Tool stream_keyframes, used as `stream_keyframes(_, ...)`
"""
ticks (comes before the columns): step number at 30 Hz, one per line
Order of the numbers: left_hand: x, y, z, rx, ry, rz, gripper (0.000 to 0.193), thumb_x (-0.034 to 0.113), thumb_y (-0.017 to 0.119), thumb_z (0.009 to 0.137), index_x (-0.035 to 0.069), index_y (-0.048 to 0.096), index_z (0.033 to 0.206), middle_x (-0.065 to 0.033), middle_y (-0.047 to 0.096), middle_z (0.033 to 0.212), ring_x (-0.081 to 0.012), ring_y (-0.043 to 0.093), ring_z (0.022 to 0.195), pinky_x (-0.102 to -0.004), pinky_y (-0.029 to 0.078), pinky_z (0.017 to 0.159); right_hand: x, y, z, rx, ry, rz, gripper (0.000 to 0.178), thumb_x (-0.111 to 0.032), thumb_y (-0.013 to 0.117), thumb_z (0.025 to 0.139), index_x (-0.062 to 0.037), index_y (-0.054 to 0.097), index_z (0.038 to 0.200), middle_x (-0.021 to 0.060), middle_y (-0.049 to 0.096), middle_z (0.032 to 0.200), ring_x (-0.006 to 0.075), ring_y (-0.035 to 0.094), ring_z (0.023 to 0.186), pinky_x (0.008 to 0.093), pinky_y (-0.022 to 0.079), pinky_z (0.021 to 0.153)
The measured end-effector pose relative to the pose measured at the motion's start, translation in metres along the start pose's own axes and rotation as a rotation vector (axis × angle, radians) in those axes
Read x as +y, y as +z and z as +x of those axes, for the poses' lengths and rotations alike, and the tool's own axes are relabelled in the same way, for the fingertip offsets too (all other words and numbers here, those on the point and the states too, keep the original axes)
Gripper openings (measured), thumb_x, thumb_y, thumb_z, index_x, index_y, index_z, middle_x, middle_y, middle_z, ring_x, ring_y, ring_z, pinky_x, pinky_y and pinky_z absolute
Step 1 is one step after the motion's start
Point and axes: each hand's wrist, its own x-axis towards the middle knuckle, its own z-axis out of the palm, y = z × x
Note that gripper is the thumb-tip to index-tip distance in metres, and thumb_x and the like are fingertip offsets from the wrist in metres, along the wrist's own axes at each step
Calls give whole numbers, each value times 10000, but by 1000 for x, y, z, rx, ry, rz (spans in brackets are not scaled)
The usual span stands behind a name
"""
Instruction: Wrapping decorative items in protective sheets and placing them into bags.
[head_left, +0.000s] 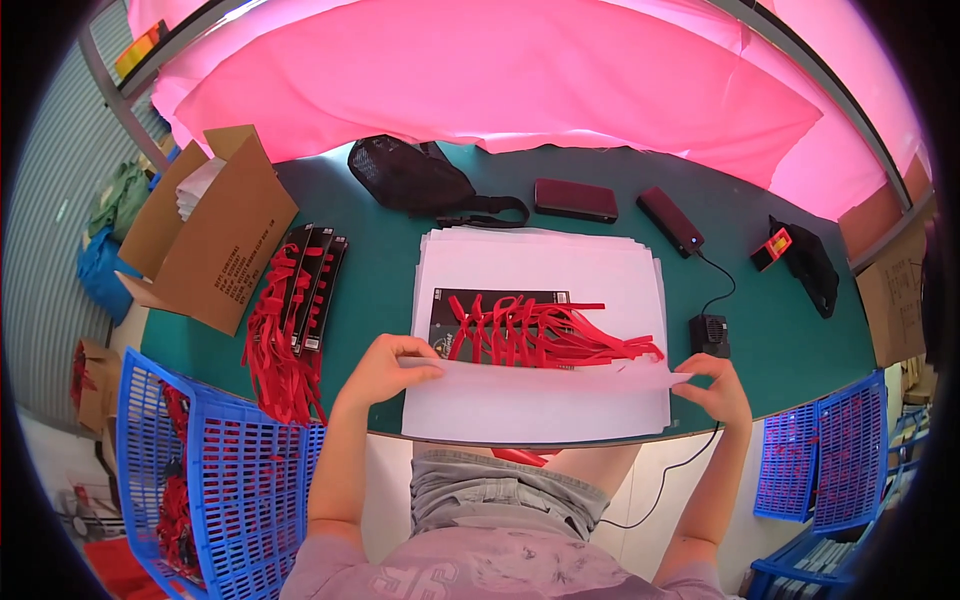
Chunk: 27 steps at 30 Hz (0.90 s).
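A stack of white paper sheets [540, 255] lies on the green table in front of me. On it rests a black card [440, 312] with several red ribbon bows [510, 325], their tails trailing right. My left hand [395, 370] pinches the left end of a thin white sheet [550, 385], whose raised edge covers the card's near side. At the sheet's right end, the thumb and fingers of my right hand [712, 388] pinch its corner. Left of the stack, more black cards with red ribbons [295, 310] lie overlapped in a pile.
An open cardboard box [215, 240] stands at the left. Along the back are a black bag [410, 175], a dark red case [575, 200], a similar device [670, 220] with a cable, and a black adapter [709, 335]. Blue crates [250, 460] flank the table.
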Motion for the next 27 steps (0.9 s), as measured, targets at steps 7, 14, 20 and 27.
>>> stream_keyframes(7,-4,0,23,90,-63,-133,63,39,688,784,12,683,841,-31,668,758,-86,528,653,-198,432,616,39,27,16,265,59,597,112,-23,687,794,-12,654,900,27,637,829,115,522,738,224,422,677)
stream_keyframes(14,-25,38,55,513,50,48,64,94,671,820,54,678,870,-42,647,729,-124,507,597,-241,440,582,27,75,59,675,113,377,51,-78,635,854,-34,626,879,-16,554,691,73,450,625,231,352,555)
stream_keyframes(20,-42,49,67,592,135,593,117,110,659,821,78,663,934,-59,629,846,-197,546,685,-294,461,641,32,89,64,717,224,-194,57,-114,623,866,-59,611,865,-24,498,581,110,406,505,261,336,486)
stream_keyframes(27,17,97,43,479,547,812,264,298,632,830,51,623,923,-134,554,964,-280,478,906,-419,378,830,36,93,63,736,210,-349,55,-109,611,873,-57,613,853,-14,451,541,120,374,480,274,309,464)
